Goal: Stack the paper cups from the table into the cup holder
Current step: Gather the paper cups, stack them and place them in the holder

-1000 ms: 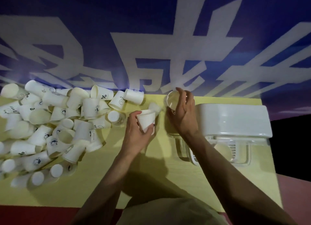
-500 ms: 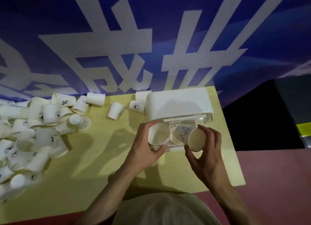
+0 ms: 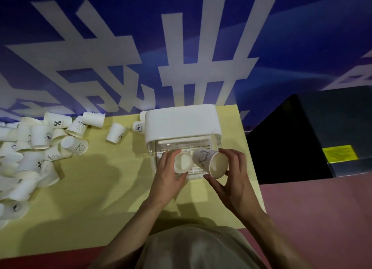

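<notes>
The cup holder [image 3: 182, 121], with a white lid and a clear slotted body, stands on the yellow table [image 3: 96, 188]. My left hand [image 3: 168, 174] grips a white paper cup [image 3: 182, 163] with its mouth toward me, pushed into the holder's left slot. My right hand [image 3: 231, 175] holds a second paper cup [image 3: 209, 162] with a drawn bear on it, tilted with its base at the holder's right slot. A heap of loose paper cups [image 3: 36, 148] lies on the table's left side.
Three single cups [image 3: 116, 132] lie between the heap and the holder. A blue banner with large white characters [image 3: 181, 47] hangs behind the table. A dark box with a yellow label [image 3: 340, 154] sits right of the table. The floor is reddish.
Both hands carried their cups from the table's middle to the holder's front. The left cup has gone further into the left slot, and the right cup has tipped toward the right slot.
</notes>
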`<state>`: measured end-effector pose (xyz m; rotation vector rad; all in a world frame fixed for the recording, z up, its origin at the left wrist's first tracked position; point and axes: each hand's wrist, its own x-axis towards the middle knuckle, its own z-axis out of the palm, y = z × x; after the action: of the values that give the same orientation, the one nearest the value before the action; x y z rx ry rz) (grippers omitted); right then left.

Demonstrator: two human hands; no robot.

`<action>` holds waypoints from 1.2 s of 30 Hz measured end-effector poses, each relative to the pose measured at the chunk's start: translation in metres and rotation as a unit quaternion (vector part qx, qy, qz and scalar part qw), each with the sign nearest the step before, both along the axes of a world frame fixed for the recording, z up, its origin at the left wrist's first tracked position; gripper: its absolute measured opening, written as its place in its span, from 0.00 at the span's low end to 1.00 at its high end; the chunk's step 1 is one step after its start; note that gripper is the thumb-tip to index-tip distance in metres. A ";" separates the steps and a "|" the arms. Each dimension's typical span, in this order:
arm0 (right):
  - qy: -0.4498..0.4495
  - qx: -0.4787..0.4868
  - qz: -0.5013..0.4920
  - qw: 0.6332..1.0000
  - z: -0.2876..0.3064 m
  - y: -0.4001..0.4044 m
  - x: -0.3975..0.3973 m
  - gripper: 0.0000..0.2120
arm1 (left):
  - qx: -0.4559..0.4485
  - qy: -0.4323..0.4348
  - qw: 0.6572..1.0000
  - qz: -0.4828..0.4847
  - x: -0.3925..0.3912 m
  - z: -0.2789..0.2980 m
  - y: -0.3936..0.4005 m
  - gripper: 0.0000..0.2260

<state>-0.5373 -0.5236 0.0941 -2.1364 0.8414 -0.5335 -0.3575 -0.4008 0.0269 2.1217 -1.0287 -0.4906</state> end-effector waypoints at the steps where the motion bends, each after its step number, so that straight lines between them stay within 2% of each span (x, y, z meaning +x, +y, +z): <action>1: -0.001 0.000 0.006 1.000 0.000 -0.003 0.000 0.33 | 0.014 -0.012 1.000 0.008 -0.001 -0.004 -0.002 0.31; 6: 0.030 -0.007 0.056 0.998 -0.005 -0.010 0.008 0.34 | 0.102 -0.022 0.994 0.015 -0.003 -0.021 -0.006 0.38; 11: 0.076 -0.029 0.109 0.991 -0.031 -0.007 0.026 0.34 | 0.132 0.061 0.989 -0.009 0.003 -0.030 -0.003 0.41; 16: 0.103 -0.064 0.138 0.983 -0.048 -0.005 0.046 0.36 | 0.117 0.055 0.992 0.003 0.004 -0.033 0.010 0.37; 22: 0.088 -0.067 0.157 0.981 -0.047 0.001 0.065 0.35 | 0.111 0.067 0.991 -0.017 0.007 -0.030 0.023 0.29; 29: 0.046 -0.066 0.169 0.982 -0.049 0.009 0.067 0.32 | 0.110 0.058 0.992 -0.032 0.017 -0.028 0.032 0.27; 36: 0.141 -0.047 0.199 0.969 -0.091 0.007 0.075 0.38 | 0.138 0.088 0.986 -0.044 0.017 -0.025 0.040 0.24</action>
<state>-0.4624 -0.5162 0.0032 -2.4217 0.5156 -0.0628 -0.3406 -0.3609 0.0021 2.2283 -1.0025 -0.8930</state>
